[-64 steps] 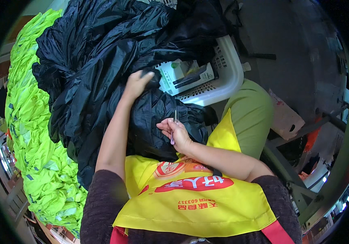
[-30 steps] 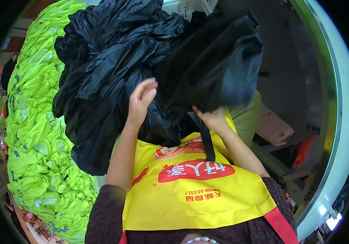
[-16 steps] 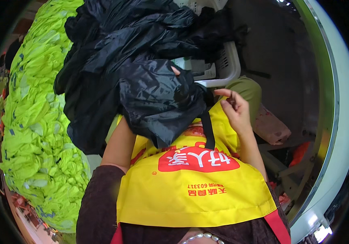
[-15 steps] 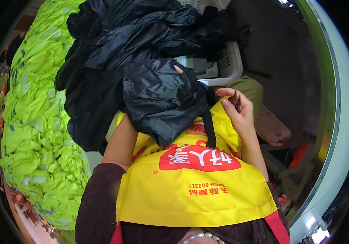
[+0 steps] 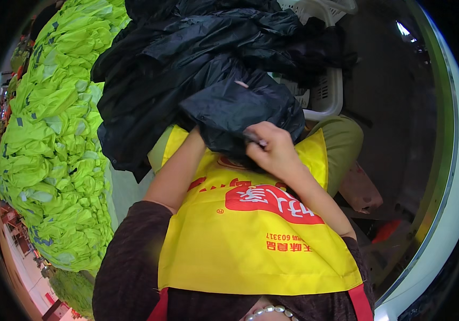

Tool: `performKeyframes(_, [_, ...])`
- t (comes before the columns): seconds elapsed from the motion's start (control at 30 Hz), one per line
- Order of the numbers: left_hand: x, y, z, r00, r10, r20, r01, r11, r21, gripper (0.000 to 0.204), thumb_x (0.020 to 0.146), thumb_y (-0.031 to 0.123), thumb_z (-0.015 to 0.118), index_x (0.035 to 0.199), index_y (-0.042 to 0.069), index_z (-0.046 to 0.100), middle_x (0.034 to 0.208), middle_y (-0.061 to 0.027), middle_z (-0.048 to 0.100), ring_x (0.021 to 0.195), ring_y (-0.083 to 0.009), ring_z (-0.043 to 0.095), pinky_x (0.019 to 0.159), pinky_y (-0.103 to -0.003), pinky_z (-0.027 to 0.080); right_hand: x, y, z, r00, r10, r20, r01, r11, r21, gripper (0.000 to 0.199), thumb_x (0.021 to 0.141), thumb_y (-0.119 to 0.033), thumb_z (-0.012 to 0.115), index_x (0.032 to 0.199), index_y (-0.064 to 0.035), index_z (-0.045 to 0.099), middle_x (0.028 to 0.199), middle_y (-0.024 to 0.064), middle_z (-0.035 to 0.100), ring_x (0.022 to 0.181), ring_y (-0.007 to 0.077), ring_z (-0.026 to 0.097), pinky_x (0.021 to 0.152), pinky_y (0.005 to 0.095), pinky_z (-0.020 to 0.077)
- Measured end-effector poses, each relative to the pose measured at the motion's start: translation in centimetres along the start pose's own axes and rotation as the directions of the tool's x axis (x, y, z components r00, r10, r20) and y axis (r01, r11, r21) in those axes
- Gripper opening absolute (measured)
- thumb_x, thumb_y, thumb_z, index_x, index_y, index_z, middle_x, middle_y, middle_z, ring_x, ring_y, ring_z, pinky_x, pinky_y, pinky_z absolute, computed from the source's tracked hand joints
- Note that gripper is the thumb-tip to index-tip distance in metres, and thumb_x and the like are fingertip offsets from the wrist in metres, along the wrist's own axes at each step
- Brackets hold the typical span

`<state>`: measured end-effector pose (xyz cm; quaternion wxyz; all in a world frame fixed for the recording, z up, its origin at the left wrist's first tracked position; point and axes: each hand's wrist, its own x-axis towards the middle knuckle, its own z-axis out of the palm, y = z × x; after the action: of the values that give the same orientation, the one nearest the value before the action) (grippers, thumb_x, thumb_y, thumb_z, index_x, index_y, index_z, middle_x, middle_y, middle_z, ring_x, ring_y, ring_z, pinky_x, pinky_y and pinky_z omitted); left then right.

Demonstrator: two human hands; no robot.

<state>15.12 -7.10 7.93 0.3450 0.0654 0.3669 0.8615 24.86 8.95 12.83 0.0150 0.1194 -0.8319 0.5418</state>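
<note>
Item: black crinkled nylon garment [image 5: 240, 109], now gathered lower against the yellow apron [image 5: 251, 235] than half a second ago. Right hand [image 5: 272, 150] fingers clamped on its edge; left hand buried beneath, grip unreadable. Behind: black garment heap [image 5: 186, 43], white slatted plastic basket [image 5: 328, 93], neon-green vest pile [image 5: 53, 150].

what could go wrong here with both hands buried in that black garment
The black garment hides the left hand, so a snag or pinch there would go unseen. The right hand grips only a fold, which may slip. The heaped black pile could slide onto the white basket.
</note>
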Motion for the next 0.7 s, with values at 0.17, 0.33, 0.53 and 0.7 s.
performKeyframes(0.17, [-3.9,2.8,-5.3,0.917,0.128,-0.378,0.235,0.592,0.771,0.029,0.084,0.012,0.053,0.111,0.003,0.057,0.103,-0.0079,0.061,0.092,-0.0138,0.058,0.081,-0.027,0.048,-1.7,0.9,-3.5,0.946,0.304,0.108,-0.319,0.830,0.457,0.012,0.080,-0.005,0.057,0.091,-0.0010,0.059,0.070,-0.0041,0.053,0.062,0.0029,0.044,0.056,0.0196,0.0359])
performKeyframes(0.33, [-4.9,9.1,4.5,0.976,0.198,-0.092,-0.003,0.433,0.902,0.036,0.077,0.010,0.060,0.112,0.003,0.057,0.109,-0.0081,0.060,0.105,-0.0181,0.055,0.091,-0.033,0.041,-1.7,1.9,-4.0,0.948,0.273,0.165,-0.318,0.849,0.422,0.011,0.082,-0.010,0.057,0.088,-0.0011,0.059,0.067,-0.0033,0.052,0.061,0.0035,0.043,0.055,0.0204,0.0355])
performKeyframes(0.53, [-2.6,6.4,9.0,0.919,-0.112,0.379,-0.389,-0.087,0.917,0.013,0.075,0.009,0.062,0.083,-0.001,0.062,0.098,-0.0120,0.064,0.107,-0.0287,0.055,0.096,-0.039,0.038,-1.3,-0.4,-4.0,0.973,0.205,-0.108,-0.173,0.952,0.252,0.026,0.072,-0.009,0.064,0.095,0.0008,0.058,0.075,0.0080,0.058,0.066,0.0166,0.055,0.062,0.0277,0.0434])
performKeyframes(0.7, [-2.3,5.6,7.5,0.957,-0.200,0.212,-0.103,0.446,0.889,0.008,0.079,0.004,0.050,0.075,0.000,0.057,0.083,-0.0077,0.063,0.089,-0.0191,0.059,0.079,-0.031,0.045,-3.8,-1.7,-6.0,0.947,0.125,-0.297,-0.179,0.970,-0.163,0.032,0.066,-0.003,0.064,0.097,-0.0011,0.058,0.082,0.0126,0.059,0.074,0.0275,0.058,0.068,0.0322,0.0463])
